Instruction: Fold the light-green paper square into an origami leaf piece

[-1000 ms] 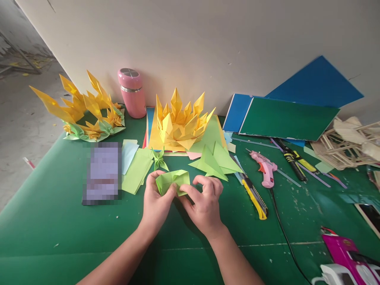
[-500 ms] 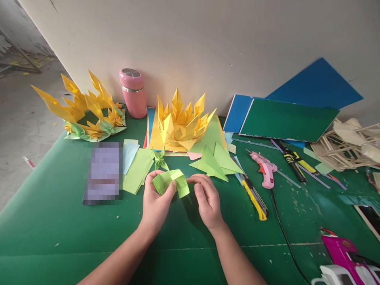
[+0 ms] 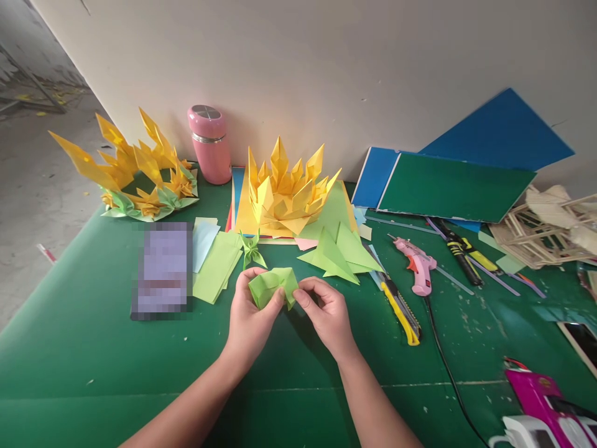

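A partly folded piece of light green paper (image 3: 270, 286) is held above the table between both hands. My left hand (image 3: 254, 314) grips it from the left, thumb pressed on its front. At its right edge, my right hand (image 3: 326, 311) pinches the paper between thumb and index finger. Just behind the hands lies a small green folded paper flower (image 3: 252, 251). Green folded paper triangles (image 3: 333, 255) rest beyond my right hand, and a stack of green paper sheets (image 3: 212, 270) is to the left.
Yellow paper crowns stand at the back, one in the middle (image 3: 284, 205) and one at left (image 3: 144, 180), with a pink flask (image 3: 211, 146) between. At right lie a yellow cutter knife (image 3: 401, 311), a pink glue gun (image 3: 420, 267) with its cord and a power strip (image 3: 536, 432).
My right hand has closed its thumb and index finger on the paper's right edge. The paper has shifted slightly right and its right flap is now bent in.
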A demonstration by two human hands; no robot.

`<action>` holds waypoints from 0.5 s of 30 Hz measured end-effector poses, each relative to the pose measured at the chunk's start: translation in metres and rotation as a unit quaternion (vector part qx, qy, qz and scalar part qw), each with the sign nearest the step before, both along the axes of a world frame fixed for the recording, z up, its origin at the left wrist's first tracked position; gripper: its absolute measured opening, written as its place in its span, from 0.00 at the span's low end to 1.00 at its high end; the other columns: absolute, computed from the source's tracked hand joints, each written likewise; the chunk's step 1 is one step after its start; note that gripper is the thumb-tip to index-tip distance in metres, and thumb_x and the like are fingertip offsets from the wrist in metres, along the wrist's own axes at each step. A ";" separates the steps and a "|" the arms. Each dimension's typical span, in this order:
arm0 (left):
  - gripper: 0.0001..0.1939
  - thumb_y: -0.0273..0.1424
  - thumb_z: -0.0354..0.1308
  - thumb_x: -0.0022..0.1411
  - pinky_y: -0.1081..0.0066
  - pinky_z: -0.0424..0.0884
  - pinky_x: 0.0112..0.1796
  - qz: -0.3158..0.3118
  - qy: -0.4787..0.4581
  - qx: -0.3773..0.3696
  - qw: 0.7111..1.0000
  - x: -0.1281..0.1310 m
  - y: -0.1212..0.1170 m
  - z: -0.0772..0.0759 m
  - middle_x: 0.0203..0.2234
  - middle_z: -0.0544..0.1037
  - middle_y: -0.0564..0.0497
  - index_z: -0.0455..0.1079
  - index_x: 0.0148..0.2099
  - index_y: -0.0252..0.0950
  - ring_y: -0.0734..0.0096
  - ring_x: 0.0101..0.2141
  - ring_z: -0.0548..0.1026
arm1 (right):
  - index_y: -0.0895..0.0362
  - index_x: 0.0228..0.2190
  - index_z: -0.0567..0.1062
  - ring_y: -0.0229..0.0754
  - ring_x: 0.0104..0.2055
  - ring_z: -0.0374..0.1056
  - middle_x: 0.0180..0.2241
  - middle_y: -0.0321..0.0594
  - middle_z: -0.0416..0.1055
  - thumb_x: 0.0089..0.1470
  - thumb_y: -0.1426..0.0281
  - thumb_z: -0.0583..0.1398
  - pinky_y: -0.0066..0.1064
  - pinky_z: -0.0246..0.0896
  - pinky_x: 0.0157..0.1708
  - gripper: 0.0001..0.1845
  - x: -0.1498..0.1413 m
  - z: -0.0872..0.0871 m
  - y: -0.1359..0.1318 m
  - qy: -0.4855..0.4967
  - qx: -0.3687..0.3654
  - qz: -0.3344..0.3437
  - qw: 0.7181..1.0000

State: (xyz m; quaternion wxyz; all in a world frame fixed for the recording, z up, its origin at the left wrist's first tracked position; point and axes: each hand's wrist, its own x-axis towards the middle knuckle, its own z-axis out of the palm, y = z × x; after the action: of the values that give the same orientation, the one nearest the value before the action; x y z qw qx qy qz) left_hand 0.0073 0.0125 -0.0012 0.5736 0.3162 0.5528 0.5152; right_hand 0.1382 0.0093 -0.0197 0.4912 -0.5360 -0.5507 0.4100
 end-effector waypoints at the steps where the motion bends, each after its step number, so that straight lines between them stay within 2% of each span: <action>1: 0.22 0.35 0.67 0.43 0.73 0.69 0.27 -0.003 -0.004 0.002 1.000 0.000 0.000 -0.001 0.23 0.71 0.59 0.60 0.38 0.40 0.74 0.23 0.71 | 0.56 0.23 0.73 0.39 0.28 0.65 0.24 0.36 0.70 0.51 0.66 0.62 0.29 0.62 0.29 0.09 0.000 0.000 0.000 0.004 -0.004 -0.003 1.000; 6: 0.23 0.36 0.68 0.43 0.71 0.71 0.30 -0.011 -0.025 0.010 1.000 -0.001 -0.001 -0.005 0.25 0.73 0.59 0.61 0.39 0.41 0.73 0.26 0.73 | 0.56 0.21 0.72 0.38 0.26 0.63 0.22 0.35 0.67 0.51 0.66 0.62 0.29 0.61 0.28 0.10 0.000 0.001 0.000 0.015 -0.013 -0.010 1.000; 10: 0.24 0.38 0.69 0.42 0.68 0.72 0.32 -0.025 -0.027 -0.003 0.999 0.000 0.000 -0.002 0.27 0.75 0.56 0.64 0.40 0.40 0.70 0.27 0.74 | 0.56 0.20 0.69 0.38 0.26 0.62 0.21 0.34 0.66 0.51 0.65 0.61 0.29 0.59 0.28 0.11 0.000 0.000 -0.001 0.013 -0.016 -0.018 1.000; 15: 0.26 0.38 0.68 0.43 0.68 0.71 0.33 -0.074 -0.023 0.021 0.997 -0.004 -0.001 0.002 0.29 0.75 0.53 0.67 0.45 0.40 0.67 0.29 0.75 | 0.55 0.20 0.65 0.36 0.25 0.59 0.21 0.32 0.62 0.51 0.66 0.60 0.28 0.57 0.27 0.12 0.000 -0.001 -0.001 -0.003 -0.021 -0.022 1.000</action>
State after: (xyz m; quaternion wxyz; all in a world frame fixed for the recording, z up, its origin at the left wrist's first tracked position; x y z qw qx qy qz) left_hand 0.0037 0.0111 0.0009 0.6160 0.3565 0.5031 0.4902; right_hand 0.1386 0.0084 -0.0204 0.4869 -0.5596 -0.5317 0.4087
